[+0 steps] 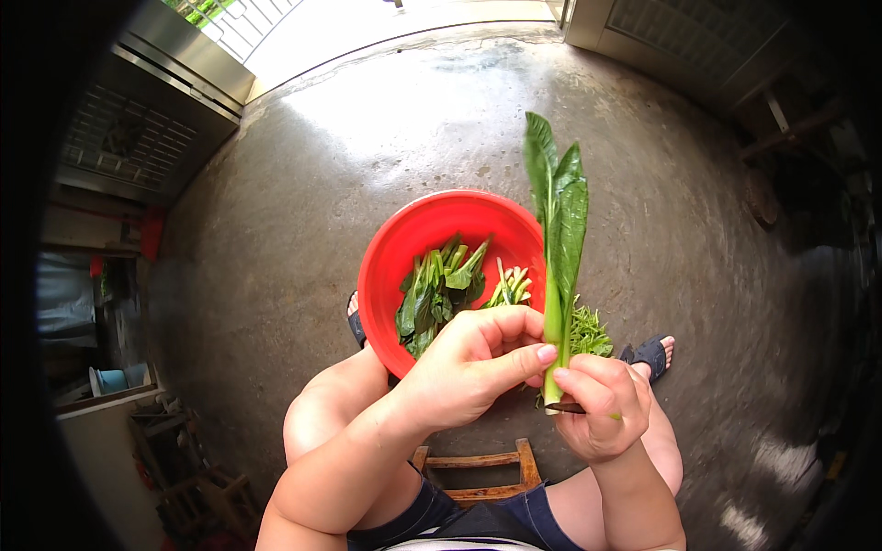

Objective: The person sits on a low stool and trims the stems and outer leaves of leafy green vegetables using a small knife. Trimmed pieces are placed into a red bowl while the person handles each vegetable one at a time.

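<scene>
My left hand [475, 365] grips a leafy green vegetable stalk [554, 317] partway up. The stalk stands nearly upright in the view, with its leaves at the top and its pale cut end at the bottom. My right hand [606, 406] holds a small dark blade [568, 408] against that lower end, and its fingertips touch the stem; the handle is hidden in the fist. Behind my hands sits a round red plastic basin [375, 241]. Dark leafy greens [441, 286] lie in its left part, and a small bunch of pale-stemmed pieces [513, 284] lies at its right.
Green leaves and trimmings [589, 332] lie on the concrete floor [275, 255] beside the basin. A wooden stool frame [527, 461] shows between my thighs. My sandalled feet flank the basin. Metal doors [138, 131] border the bright doorway, and wooden furniture [200, 496] stands at lower left.
</scene>
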The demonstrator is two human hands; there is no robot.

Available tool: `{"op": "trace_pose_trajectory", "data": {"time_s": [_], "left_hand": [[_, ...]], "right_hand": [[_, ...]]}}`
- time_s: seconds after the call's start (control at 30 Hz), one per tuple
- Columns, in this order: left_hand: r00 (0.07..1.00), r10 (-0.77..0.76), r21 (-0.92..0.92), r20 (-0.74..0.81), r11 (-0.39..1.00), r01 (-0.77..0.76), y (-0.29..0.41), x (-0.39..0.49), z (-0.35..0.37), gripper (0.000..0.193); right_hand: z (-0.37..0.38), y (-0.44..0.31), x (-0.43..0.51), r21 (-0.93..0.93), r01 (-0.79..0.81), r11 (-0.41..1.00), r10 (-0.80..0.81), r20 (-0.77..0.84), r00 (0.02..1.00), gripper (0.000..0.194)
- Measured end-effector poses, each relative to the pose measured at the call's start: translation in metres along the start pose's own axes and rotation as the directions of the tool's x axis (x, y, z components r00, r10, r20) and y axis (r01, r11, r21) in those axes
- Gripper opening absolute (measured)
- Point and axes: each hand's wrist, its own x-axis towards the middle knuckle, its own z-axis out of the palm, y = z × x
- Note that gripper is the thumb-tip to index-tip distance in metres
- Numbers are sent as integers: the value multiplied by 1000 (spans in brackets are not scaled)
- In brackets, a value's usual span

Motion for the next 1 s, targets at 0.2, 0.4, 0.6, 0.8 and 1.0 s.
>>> {"op": "trace_pose_trajectory", "data": {"time_s": [0.2, 0.4, 0.6, 0.8, 1.0], "left_hand": [[1000, 14, 13, 2, 1000, -14, 0, -1, 1, 13], [997, 50, 8, -53, 999, -50, 3, -3, 0, 13], [992, 61, 54, -109, 997, -55, 1, -2, 1, 16], [977, 21, 266, -210, 963, 36, 0, 1, -1, 17], [952, -152, 195, -265, 959, 207, 6, -1, 1, 18]], "right_hand": [[-2, 2, -1, -1, 7, 1000, -7, 3, 1000, 35], [-6, 3, 3, -21, 71, 997, -70, 40, 997, 29], [-4, 4, 5, -17, 74, 997, -71, 121, 990, 27], [-4, 2, 7, 39, 35, 999, -43, 229, 973, 30], [-4, 1, 7, 219, -187, 958, 117, 299, 947, 31]]}}
